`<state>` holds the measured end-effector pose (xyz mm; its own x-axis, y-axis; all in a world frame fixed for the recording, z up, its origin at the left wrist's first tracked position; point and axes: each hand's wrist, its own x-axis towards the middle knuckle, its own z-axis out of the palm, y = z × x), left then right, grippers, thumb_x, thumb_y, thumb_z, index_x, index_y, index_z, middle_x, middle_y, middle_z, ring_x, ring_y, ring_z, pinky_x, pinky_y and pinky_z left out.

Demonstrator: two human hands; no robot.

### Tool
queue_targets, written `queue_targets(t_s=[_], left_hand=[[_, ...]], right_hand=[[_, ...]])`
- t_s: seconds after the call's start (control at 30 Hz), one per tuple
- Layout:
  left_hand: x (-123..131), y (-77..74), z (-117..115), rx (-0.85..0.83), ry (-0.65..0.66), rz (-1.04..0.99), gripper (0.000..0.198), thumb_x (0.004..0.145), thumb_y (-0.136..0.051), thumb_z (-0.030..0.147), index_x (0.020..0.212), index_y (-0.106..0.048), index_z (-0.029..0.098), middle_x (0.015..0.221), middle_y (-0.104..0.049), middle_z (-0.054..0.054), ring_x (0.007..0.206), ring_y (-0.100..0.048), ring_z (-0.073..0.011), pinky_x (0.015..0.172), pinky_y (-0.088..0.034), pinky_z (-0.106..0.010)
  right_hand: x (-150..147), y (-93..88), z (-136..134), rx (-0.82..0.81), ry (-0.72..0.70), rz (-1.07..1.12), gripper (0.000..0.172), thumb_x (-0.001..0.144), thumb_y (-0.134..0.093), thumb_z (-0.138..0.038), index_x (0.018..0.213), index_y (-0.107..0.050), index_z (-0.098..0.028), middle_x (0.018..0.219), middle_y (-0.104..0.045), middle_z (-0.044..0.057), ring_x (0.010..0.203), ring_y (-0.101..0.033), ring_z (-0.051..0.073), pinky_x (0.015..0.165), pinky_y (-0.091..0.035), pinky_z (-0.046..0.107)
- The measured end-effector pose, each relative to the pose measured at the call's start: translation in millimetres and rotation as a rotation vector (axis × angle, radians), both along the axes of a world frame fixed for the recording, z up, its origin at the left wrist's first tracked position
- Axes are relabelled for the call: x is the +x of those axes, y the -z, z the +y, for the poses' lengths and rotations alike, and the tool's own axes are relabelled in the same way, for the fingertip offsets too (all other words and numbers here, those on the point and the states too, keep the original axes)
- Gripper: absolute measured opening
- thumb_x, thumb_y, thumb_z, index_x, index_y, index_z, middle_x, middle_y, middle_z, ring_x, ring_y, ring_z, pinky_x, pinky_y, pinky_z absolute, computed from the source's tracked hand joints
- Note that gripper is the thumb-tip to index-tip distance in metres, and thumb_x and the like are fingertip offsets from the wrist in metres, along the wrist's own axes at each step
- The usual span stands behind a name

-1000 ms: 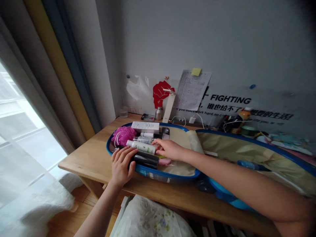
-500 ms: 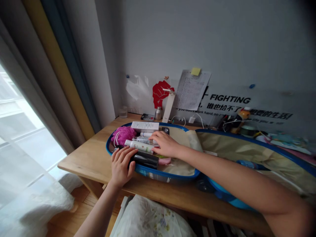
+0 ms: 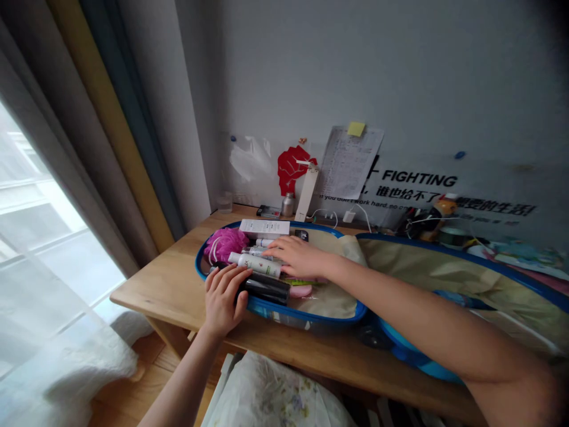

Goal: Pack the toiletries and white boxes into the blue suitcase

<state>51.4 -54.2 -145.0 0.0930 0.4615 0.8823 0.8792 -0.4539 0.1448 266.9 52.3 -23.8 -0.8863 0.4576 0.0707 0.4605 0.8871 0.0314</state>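
Note:
An open blue-rimmed case [image 3: 311, 321] lies on the wooden desk. In its left half are a pink mesh puff [image 3: 227, 244], a white box [image 3: 264, 228], a white bottle [image 3: 255, 264], a black cylinder [image 3: 269, 289] and a pink item [image 3: 301, 291]. My left hand [image 3: 226, 296] rests with spread fingers over the left end of the black cylinder and the case's front rim. My right hand [image 3: 300, 256] reaches over the small bottles beside the white bottle, fingers apart, touching them and gripping nothing.
The case's other half [image 3: 400, 255] lies open to the right, with a blue item inside. Behind stand a metal bottle [image 3: 288, 205], a white upright lamp [image 3: 307, 194] and cables. A floral-covered seat [image 3: 275, 394] is below the desk's front edge [image 3: 284, 356].
The view has shifted slightly, moving the scene a little to the right. My right hand's fingers have spread a little over the small bottles. My left hand stays on the black cylinder.

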Motion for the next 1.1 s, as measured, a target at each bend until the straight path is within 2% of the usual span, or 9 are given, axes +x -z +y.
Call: queue_targets(t_s=[0.17,0.27,0.47,0.6,0.77,0.93,1.1], left_hand=[[1,0.3,0,-0.001,0.0,-0.002,0.039,0.1,-0.038,0.034,0.12,-0.069,0.022,0.118,-0.073,-0.008,0.118,-0.062,-0.0251,0.111,-0.033,-0.042],[1,-0.8,0,0.009,0.004,0.005,0.038,0.1,-0.038,0.033,0.121,-0.068,0.022,0.118,-0.073,-0.008,0.117,-0.063,-0.025,0.111,-0.033,-0.042],[0,-2.9,-1,0.033,0.01,0.026,0.036,0.1,-0.038,0.031,0.12,-0.067,0.021,0.116,-0.074,-0.009,0.117,-0.062,-0.0249,0.11,-0.033,-0.041],[0,-2.8,-1,0.032,0.009,0.031,0.036,0.101,-0.038,0.031,0.12,-0.067,0.021,0.116,-0.074,-0.009,0.116,-0.063,-0.0246,0.109,-0.033,-0.041],[0,-2.0,0,0.017,0.001,0.019,0.038,0.1,-0.037,0.032,0.121,-0.067,0.021,0.117,-0.074,-0.009,0.118,-0.062,-0.0247,0.109,-0.033,-0.042],[0,-0.6,0,0.005,0.0,0.008,0.039,0.1,-0.038,0.033,0.123,-0.067,0.022,0.118,-0.073,-0.008,0.118,-0.062,-0.0249,0.11,-0.032,-0.042],[1,-1.8,-1,0.019,-0.005,0.015,0.038,0.101,-0.037,0.033,0.12,-0.067,0.022,0.117,-0.074,-0.008,0.117,-0.062,-0.0246,0.109,-0.033,-0.042]], right_hand=[[36,-11.6,12,0.039,0.141,0.036,0.047,0.089,-0.06,-0.022,0.135,-0.061,-0.022,0.135,-0.061,0.013,0.125,-0.055,0.028,0.106,-0.046,0.048],[43,-11.3,10,0.036,0.154,0.013,0.05,0.086,-0.065,-0.024,0.136,-0.06,-0.02,0.135,-0.061,0.013,0.123,-0.056,0.029,0.105,-0.047,0.047],[9,4.4,-5,0.07,-0.062,-0.071,0.058,0.084,-0.07,-0.028,0.139,-0.057,-0.017,0.139,-0.06,0.015,0.132,-0.05,0.029,0.109,-0.041,0.046],[-11,13.4,-5,0.079,-0.099,-0.132,0.071,0.081,-0.071,-0.026,0.147,-0.047,-0.017,0.149,-0.053,0.015,0.139,-0.044,0.031,0.111,-0.037,0.047],[-21,19.4,1,0.097,-0.143,-0.173,0.082,0.081,-0.072,-0.026,0.155,-0.036,-0.021,0.154,-0.049,0.013,0.146,-0.038,0.029,0.117,-0.031,0.047],[-26,22.1,1,0.137,-0.171,-0.142,0.068,0.091,-0.061,-0.022,0.154,-0.036,-0.022,0.15,-0.053,0.013,0.143,-0.042,0.025,0.116,-0.032,0.045],[-30,28.5,1,0.213,-0.166,-0.095,0.053,0.1,-0.046,-0.021,0.153,-0.039,-0.025,0.141,-0.06,0.012,0.128,-0.054,0.023,0.107,-0.041,0.043]])
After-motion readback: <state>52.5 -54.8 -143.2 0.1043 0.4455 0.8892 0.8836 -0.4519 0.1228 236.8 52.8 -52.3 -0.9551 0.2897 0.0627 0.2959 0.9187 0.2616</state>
